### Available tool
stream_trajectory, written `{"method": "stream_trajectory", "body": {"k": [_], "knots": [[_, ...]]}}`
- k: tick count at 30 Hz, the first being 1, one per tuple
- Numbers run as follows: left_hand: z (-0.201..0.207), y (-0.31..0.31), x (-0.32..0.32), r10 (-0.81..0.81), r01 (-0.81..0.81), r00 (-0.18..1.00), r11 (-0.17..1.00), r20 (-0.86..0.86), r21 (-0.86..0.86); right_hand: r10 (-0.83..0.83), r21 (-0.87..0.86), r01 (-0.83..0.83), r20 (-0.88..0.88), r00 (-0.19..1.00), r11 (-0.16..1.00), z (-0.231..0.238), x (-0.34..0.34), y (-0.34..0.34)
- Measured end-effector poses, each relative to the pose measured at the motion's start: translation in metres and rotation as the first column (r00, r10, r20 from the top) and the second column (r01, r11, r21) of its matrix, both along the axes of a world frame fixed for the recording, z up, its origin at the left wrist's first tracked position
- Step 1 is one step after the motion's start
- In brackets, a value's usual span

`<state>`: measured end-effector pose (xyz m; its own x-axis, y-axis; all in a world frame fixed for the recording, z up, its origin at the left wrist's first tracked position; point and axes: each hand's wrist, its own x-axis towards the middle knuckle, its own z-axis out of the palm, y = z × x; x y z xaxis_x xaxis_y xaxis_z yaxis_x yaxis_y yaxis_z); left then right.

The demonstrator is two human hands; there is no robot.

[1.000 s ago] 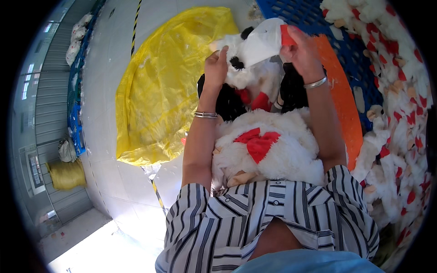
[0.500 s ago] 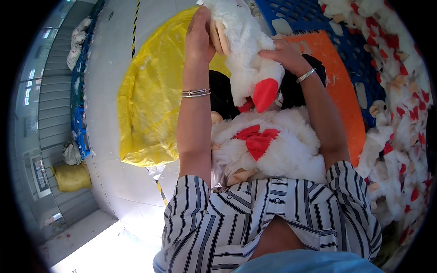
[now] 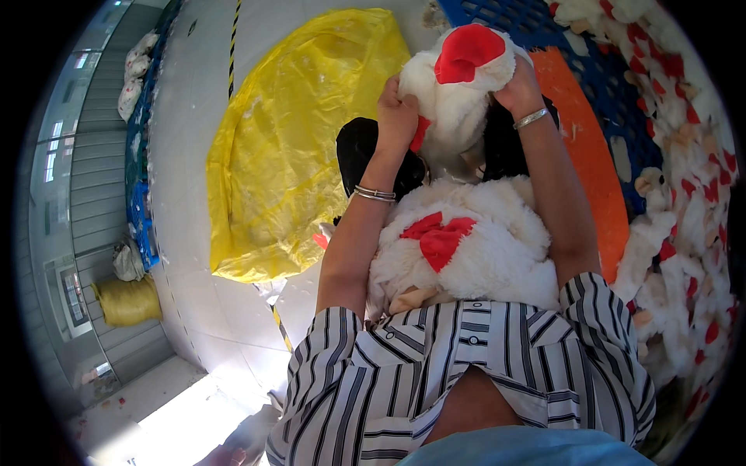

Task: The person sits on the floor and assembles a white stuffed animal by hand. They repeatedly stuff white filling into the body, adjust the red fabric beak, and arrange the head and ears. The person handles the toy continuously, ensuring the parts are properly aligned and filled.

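Observation:
Up in front of me I hold a white plush toy skin (image 3: 447,116) with red fabric patches, limp and hanging downward. My left hand (image 3: 398,116) is closed on its left side, beside a small red piece. On the other side my right hand (image 3: 519,87) grips its upper edge, fingers partly hidden in the fur, next to the large red patch. Another white plush piece (image 3: 505,233) lies on my lap, with red patches in its middle and a beige bit at its lower edge. Neither hand touches it.
A large yellow plastic bag (image 3: 272,171) lies spread on the grey floor (image 3: 183,155) to the left. An orange sheet (image 3: 587,147) and blue plastic grating (image 3: 622,140) are at right, by a heap of white-and-red plush pieces (image 3: 691,256). A yellow bundle (image 3: 128,301) stands far left.
Both hands have turned the plush skin, so its red patch now faces up at the top. My left hand has come down and right; my right hand has moved slightly up.

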<state>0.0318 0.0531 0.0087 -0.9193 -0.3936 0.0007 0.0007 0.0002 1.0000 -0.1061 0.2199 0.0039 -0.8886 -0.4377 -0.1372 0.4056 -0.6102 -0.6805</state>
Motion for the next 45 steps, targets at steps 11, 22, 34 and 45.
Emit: {"method": "stream_trajectory", "body": {"k": [11,22,34,45], "knots": [[0.051,0.026,0.0,-0.15,-0.106,0.913,0.81,-0.38,-0.576,0.312,0.497,0.451,-0.851,0.423,0.742,-0.021,0.004,-0.005],[0.042,0.008,0.007,-0.112,0.084,0.993,0.888,-0.036,-0.453,0.133,0.323,0.147,-0.704,0.698,0.935,0.018,0.022,-0.009],[0.041,0.006,0.007,-0.095,0.136,0.988,0.903,0.119,-0.407,0.144,0.394,0.192,-0.679,0.719,0.899,0.008,0.019,-0.007],[0.032,0.001,0.002,0.078,-0.046,0.996,0.812,0.031,-0.582,0.38,0.573,0.1,-0.654,0.654,0.813,0.016,0.041,-0.015]]}}
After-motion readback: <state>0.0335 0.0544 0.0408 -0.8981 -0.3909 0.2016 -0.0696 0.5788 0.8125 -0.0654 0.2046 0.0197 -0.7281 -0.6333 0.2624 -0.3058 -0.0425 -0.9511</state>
